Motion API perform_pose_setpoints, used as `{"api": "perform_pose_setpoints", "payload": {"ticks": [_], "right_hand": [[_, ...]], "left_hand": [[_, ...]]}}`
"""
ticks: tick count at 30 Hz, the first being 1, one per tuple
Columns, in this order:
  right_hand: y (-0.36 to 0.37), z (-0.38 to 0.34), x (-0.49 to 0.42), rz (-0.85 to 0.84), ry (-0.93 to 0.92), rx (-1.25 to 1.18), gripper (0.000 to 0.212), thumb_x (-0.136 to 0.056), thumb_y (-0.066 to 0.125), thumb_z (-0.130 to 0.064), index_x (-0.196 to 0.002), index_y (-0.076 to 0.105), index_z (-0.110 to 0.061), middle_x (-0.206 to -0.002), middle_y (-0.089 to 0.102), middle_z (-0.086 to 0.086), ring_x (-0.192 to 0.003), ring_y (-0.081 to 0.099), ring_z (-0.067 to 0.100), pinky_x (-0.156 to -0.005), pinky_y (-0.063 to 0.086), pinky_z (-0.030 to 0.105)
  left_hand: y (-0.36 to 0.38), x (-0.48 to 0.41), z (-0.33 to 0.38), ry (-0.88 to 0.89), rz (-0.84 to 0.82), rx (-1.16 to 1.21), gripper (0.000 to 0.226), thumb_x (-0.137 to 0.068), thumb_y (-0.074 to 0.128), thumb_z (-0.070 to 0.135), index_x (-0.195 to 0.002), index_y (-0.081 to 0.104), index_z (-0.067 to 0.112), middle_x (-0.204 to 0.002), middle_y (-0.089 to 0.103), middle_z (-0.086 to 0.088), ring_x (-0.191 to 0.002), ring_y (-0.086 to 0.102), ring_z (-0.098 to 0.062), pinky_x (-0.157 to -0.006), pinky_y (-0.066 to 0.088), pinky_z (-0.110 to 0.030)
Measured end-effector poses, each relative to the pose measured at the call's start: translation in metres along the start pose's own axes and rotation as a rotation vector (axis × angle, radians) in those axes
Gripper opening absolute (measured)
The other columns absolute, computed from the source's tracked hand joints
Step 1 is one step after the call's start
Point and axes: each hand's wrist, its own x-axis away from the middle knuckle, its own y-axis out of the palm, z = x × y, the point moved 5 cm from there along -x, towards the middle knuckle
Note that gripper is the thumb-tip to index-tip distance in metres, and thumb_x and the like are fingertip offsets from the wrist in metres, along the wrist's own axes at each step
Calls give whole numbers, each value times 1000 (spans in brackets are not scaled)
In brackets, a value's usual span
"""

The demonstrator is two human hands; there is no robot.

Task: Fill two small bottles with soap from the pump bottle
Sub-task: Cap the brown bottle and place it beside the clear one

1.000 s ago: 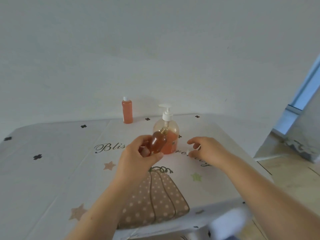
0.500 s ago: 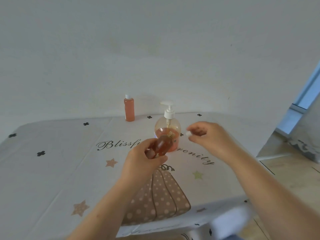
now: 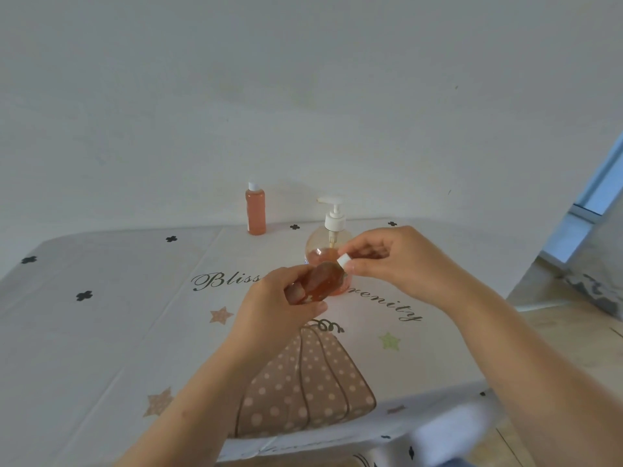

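Cap [image 3: 343, 261], round, white, at translucent bottle [image 3: 322, 280].

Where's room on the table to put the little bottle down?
Left of the capped bottle and the Bliss lettering, the table is bare to its near edge. A smaller patch surrounds the green star, right of the pumpkin print. The middle, before the pump bottle, is crowded: the left hand holds the little bottle, the right hand pinches a cap.
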Motion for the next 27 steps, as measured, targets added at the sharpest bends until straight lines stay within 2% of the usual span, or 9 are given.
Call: {"api": "perform_pose_setpoints", "payload": {"ticks": [1, 3, 6, 9, 12, 14, 18, 23, 27], "right_hand": [[1, -2, 0, -10, 21, 9, 8, -88, 77, -30, -90, 77, -23, -79, 77, -7, -72, 70, 0, -82, 55, 26], [3, -1, -1, -7, 64, 119, 36, -92, 66, -48, -79, 70, -14, -60, 70, -4, -54, 60, 4, -68, 51, 27], [2, 2, -1, 5, 118, 274, 55, -95, 51, -62, -73, 67, -14, -52, 60, -5, -51, 54, 9, -67, 47, 29], [-2, 3, 0, -60, 125, 229, 42, -94, 52, -61, -88, 72, -24, -72, 73, -8, -65, 67, 7, -76, 54, 29], [-4, -2, 1, -176, 53, 117, 19, -93, 68, -38, -111, 68, -30, -85, 76, -12, -76, 72, 3, -81, 56, 25], [-1, -2, 1, -180, 37, 123, 13, -96, 67, -31, -101, 70, -19, -75, 75, -8, -66, 69, 2, -71, 53, 21], [3, 2, 0, -111, 134, 286, 48, -100, 47, -56, -78, 67, -18, -61, 68, -2, -58, 63, 10, -70, 51, 29], [-1, -5, 4, -232, 41, 219, 17, -98, 59, -46, -101, 65, -30, -82, 72, -14, -76, 69, 6, -78, 54, 27], [-1, -6, 1, -107, 80, 288, 51, -100, 44, -57, -69, 61, -21, -54, 62, -8, -54, 56, 7, -68, 47, 28]], "left_hand": [[-1, 0, 2, 11, 0, -8, 35, -77, 79, 15, -107, 70, 30, -56, 49, 33, -57, 47, 8, -56, 31, -12], [0, 1, 5, 38, 15, -31, 34, -76, 80, 16, -106, 71, 28, -60, 52, 28, -61, 48, 4, -57, 33, -13], [4, 3, 8, 48, 28, -63, 37, -75, 80, 20, -109, 69, 33, -74, 57, 13, -71, 50, -3, -64, 38, -18], [5, 3, 7, 50, 27, -81, 37, -76, 79, 21, -109, 69, 33, -80, 58, 9, -77, 53, -5, -68, 40, -21], [1, 2, 6, 48, 46, -105, 32, -77, 79, 22, -107, 69, 28, -81, 60, 7, -78, 54, -6, -69, 41, -22], [0, 2, 8, 73, 48, -118, 31, -76, 79, 22, -105, 69, 25, -78, 58, 6, -76, 53, -7, -67, 39, -19], [2, 2, 12, 104, 31, -133, 33, -76, 80, 22, -108, 69, 27, -81, 59, 7, -81, 52, -3, -67, 37, -13], [-2, 2, 10, 89, 36, -121, 37, -76, 80, 21, -110, 69, 29, -80, 57, 9, -80, 52, 1, -66, 37, -11], [-2, 2, 17, 130, 52, -116, 35, -76, 80, 21, -109, 69, 26, -76, 54, 7, -76, 49, -1, -65, 36, -13]]}}
